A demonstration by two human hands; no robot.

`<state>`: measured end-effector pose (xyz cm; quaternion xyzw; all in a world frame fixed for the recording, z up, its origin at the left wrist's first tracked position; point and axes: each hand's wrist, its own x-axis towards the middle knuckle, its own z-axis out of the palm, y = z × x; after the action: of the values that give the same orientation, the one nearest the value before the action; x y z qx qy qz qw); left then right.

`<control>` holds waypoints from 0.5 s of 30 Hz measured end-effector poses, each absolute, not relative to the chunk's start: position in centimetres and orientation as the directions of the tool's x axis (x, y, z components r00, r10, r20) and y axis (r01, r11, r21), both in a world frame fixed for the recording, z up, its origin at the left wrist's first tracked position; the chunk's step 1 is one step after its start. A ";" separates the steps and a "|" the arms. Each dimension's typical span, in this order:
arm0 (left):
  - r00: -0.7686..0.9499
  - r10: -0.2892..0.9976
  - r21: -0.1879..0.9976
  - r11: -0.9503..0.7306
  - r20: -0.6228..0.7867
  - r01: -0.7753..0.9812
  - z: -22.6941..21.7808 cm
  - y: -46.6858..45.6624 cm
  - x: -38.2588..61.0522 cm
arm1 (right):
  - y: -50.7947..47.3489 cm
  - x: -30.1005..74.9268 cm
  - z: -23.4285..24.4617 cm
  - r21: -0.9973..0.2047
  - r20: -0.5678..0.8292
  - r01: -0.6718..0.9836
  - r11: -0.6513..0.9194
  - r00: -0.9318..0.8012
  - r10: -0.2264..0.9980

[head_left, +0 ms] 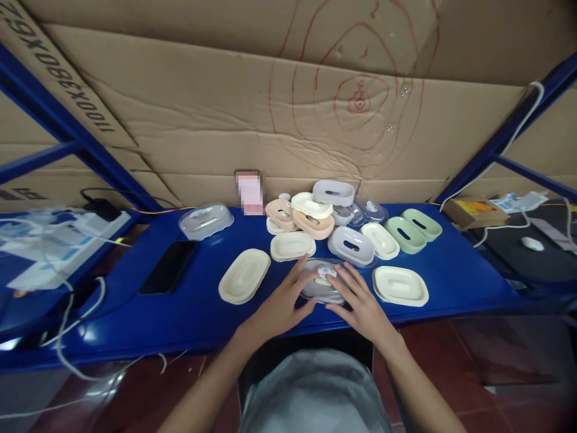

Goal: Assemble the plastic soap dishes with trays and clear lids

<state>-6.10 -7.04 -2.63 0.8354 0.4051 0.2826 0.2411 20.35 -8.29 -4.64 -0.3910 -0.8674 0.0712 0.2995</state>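
A clear plastic lid (321, 282) with a small white knob lies near the front edge of the blue shelf (193, 307). My left hand (282, 304) grips its left side, thumb along the near rim. On the right side my right hand (360, 300) presses it with fingers curled over the rim. Behind the lid stand a grey slotted soap dish (351, 245) and a cream tray (293, 245). Another cream tray (244, 275) lies to the left and a third cream tray (400, 285) to the right.
Further back is a pile of pink (312, 223), cream, grey (333, 192) and green dishes (404, 234). A second clear lid (206, 220) and a black phone (169, 266) lie at the left. Cables and papers (54, 240) fill the far left; a cardboard wall (288, 108) stands behind.
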 end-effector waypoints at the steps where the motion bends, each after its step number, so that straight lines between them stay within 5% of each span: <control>1: 0.509 0.813 0.630 -0.557 0.282 0.541 -2.7 -7.0 -6.0 | -8.4 20.2 -4.8 -0.329 0.490 0.647 0.688 -0.506 0.710; 7: 0.453 0.828 0.620 -0.552 0.330 0.558 -3.9 -6.9 -6.3 | -9.1 19.8 -5.4 -0.312 0.573 0.671 0.672 -0.432 0.697; 15: 0.467 0.835 0.650 -0.530 0.290 0.545 -4.8 -6.8 -6.6 | -9.1 20.0 -4.8 -0.398 0.502 0.670 0.626 -0.412 0.760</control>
<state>-6.63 -6.84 -4.76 0.8214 0.4200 0.3005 0.2420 20.00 -9.13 -4.83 -0.4270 -0.8376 0.0675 0.3339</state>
